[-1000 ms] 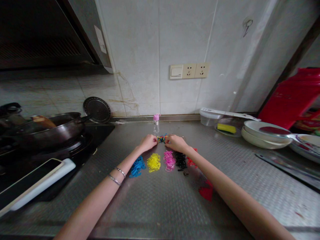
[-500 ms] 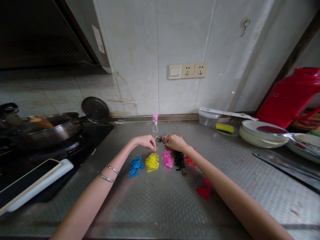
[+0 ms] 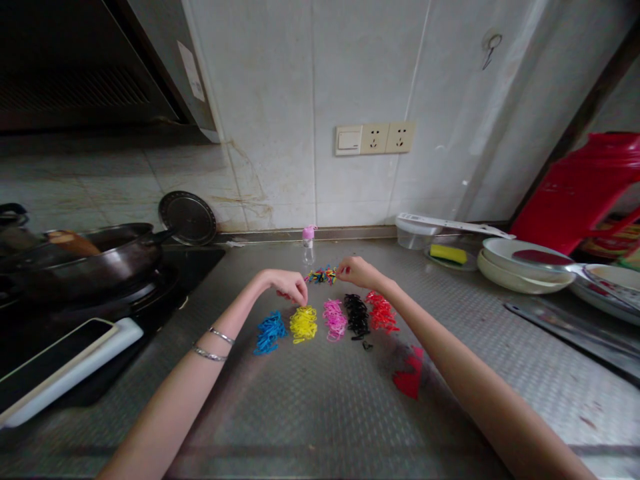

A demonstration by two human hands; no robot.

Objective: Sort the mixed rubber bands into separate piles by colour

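Small rubber bands lie on the metal counter in colour-sorted piles: blue [image 3: 271, 333], yellow [image 3: 303, 325], pink [image 3: 335, 319], black [image 3: 357, 316] and red [image 3: 382, 312]. Behind them is a mixed pile of bands [image 3: 321, 275]. My left hand [image 3: 289, 286] is closed in a pinch, its fingertips at the back edge of the yellow pile. Whatever it holds is too small to make out. At the right end of the mixed pile, my right hand [image 3: 361, 272] pinches with thumb and forefinger; anything between them cannot be made out.
A small pink-capped bottle [image 3: 309, 247] stands behind the mixed pile. A red scrap [image 3: 409, 375] lies near my right forearm. To the left are a pan [image 3: 100, 257] on the stove and a phone on a white stand [image 3: 70, 373]. Bowls [image 3: 525, 267] and a knife [image 3: 575, 340] lie right.
My left hand has moved slightly left and down to the yellow pile. My right hand has shifted right and up, uncovering more of the black and red piles.
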